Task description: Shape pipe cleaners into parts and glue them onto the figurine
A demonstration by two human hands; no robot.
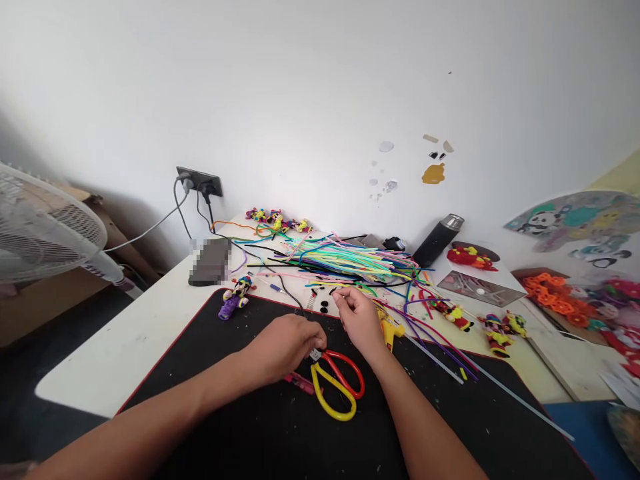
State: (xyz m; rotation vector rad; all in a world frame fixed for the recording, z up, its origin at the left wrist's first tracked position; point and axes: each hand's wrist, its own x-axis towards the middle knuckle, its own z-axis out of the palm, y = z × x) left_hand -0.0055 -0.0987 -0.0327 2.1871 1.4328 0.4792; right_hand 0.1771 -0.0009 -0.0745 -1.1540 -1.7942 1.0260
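My left hand (290,341) is low over the black mat, fingers curled together and pointing down. Whatever they may grip is hidden. Right beside its fingertips lie scissors (334,393) with one red and one yellow handle loop, their blades mostly covered by the hand. A pink item (303,383) shows partly under the scissors. My right hand (359,319) has thumb and forefinger pinched together at the mat's far edge; anything between them is too small to name. Small black discs (324,305) sit just left of it. A yellow glue gun (391,329) lies behind its wrist.
A heap of coloured pipe cleaners (345,259) spreads along the wall. A purple figure (233,299) stands on the left, and more figures (496,335) lie right. Clear glue sticks (523,397) cross the mat (220,427). A black flask (437,241) leans near a white box (480,287).
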